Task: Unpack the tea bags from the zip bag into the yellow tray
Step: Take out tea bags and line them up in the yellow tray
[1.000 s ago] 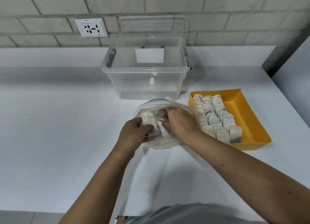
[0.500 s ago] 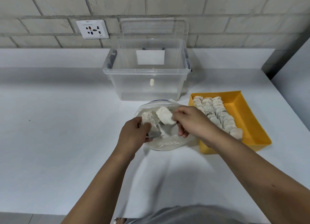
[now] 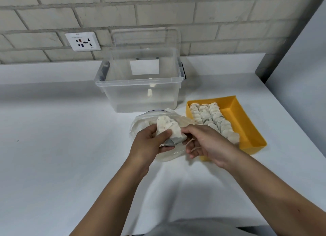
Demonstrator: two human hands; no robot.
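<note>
**Tea bag pinched between both hands, above the zip bag**

The tea bag point(image 3: 168, 129) sits right between my 2 hands, lifted just over the open mouth of the zip bag point(image 3: 141, 122), which lies on the white counter point(image 3: 61, 138) in front of me. My left hand point(image 3: 150, 144) curls around its left side, thumb pressed across the paper. I cannot tell whether I hold 1 bag or a small clump. A grey tag point(image 3: 169, 143) pokes out below my thumb. My right hand point(image 3: 206, 145) pinches the bag's right edge with thumb and fingertips, and its string point(image 3: 192, 144) loops across my curled fingers.

The yellow tray point(image 3: 247, 115) stands just right of the zip bag, behind my right hand, with 3 rows of packed tea bags point(image 3: 211, 119) along its left side. A clear plastic box point(image 3: 141, 94) stands behind the zip bag.
</note>
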